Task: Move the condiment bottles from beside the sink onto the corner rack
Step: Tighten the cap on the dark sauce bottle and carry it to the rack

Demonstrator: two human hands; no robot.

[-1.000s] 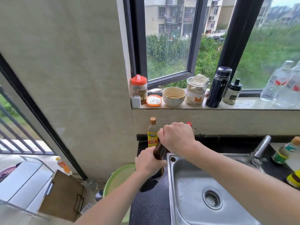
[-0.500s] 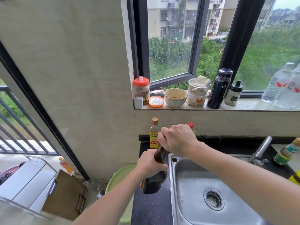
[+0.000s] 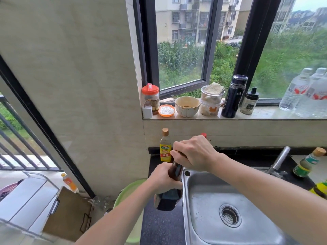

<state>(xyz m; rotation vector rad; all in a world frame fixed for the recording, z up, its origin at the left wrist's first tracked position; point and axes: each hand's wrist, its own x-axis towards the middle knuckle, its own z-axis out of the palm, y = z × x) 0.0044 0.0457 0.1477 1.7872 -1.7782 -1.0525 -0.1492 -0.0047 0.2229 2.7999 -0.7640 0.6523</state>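
**Kitchen counter: dark bottle in a two-handed grip**

That dark bottle is tilted at the left rim of the sink, over the black counter. The left hand has its fingers wrapped round the bottle's shoulder. The right hand has its fingers curled over the neck, hiding the cap. Just behind, against the wall, stands a yellow-label bottle. Beyond the tap at far right, there's a green-label bottle.
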